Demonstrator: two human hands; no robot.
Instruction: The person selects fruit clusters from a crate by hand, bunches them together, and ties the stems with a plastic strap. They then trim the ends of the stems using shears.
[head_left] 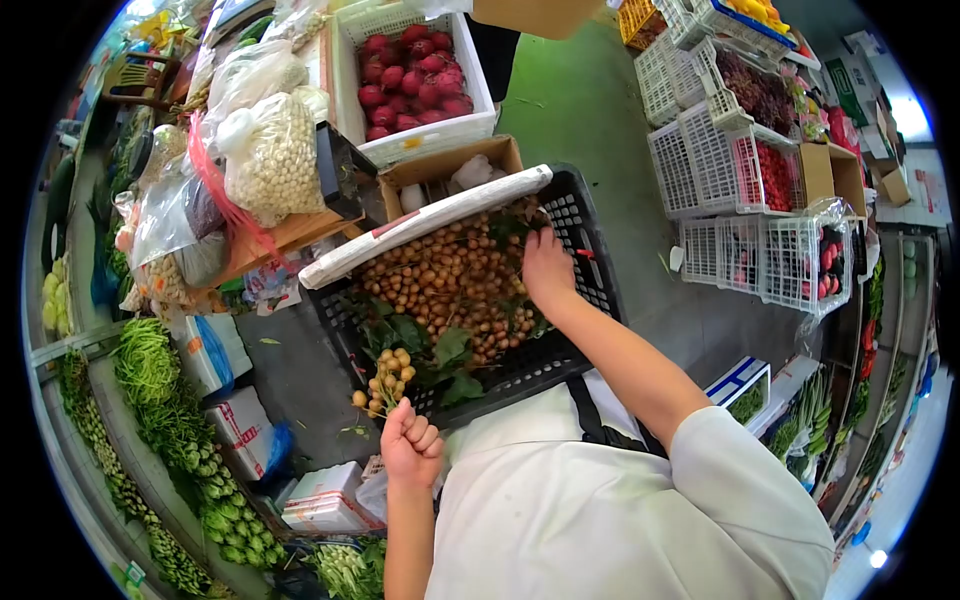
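A black plastic crate (595, 225) holds a heap of small round brown fruits (440, 280) with green leaves (452, 346) among them. My left hand (411, 443) is closed around the stems of a bunch of yellowish-brown fruits (390, 375), held up by the crate's near left corner. At the right side of the heap, my right hand (549, 262) reaches down into the crate; its fingertips are among the fruits and leaves, and what they touch is hidden. A rolled white sheet (430, 225) lies across the crate's far edge.
Beyond the crate stand a cardboard box (508, 153) and a white box of red fruits (345, 85). Bags of small pale round items (272, 160) sit on a wooden table at left. White crates (700, 160) are stacked at right. Leafy vegetables (150, 370) line the left shelf.
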